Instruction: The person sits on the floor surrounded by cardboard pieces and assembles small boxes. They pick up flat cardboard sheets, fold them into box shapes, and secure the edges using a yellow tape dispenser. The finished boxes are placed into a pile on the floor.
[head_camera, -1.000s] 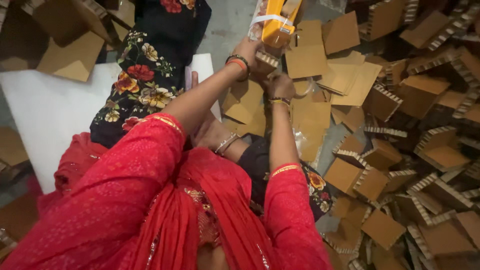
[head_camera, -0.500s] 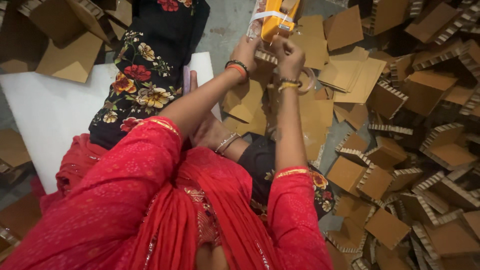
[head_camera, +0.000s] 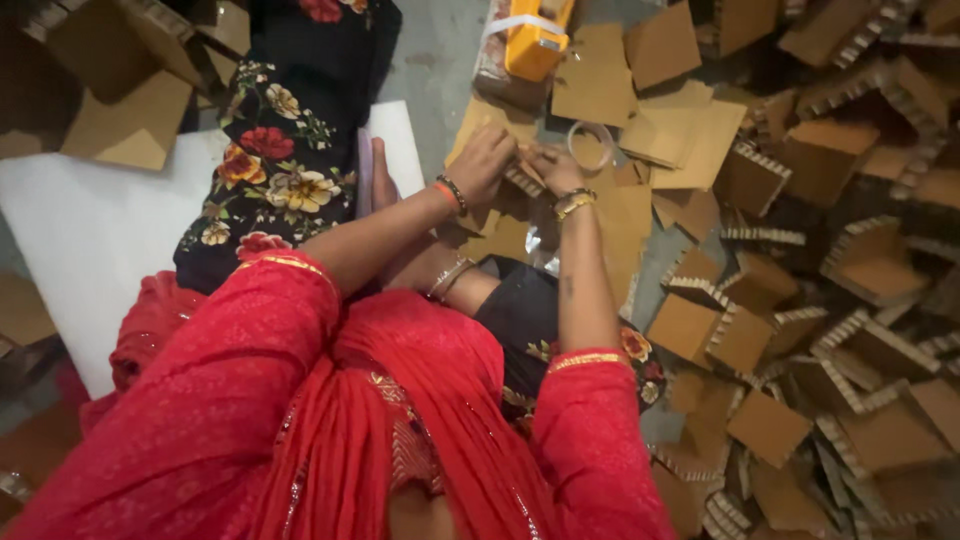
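Head view: a small notch-edged brown cardboard strip (head_camera: 522, 178) is pinched between the left hand (head_camera: 483, 160) and right hand (head_camera: 553, 168), far centre, above flat corrugated cardboard sheets (head_camera: 600, 200) on the floor.

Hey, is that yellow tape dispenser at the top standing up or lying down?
Lying down: the yellow tape dispenser rests on its side atop a wrapped bundle.

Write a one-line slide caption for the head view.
Left hand and right hand meet over a strip of cardboard, amid scattered cardboard trays.
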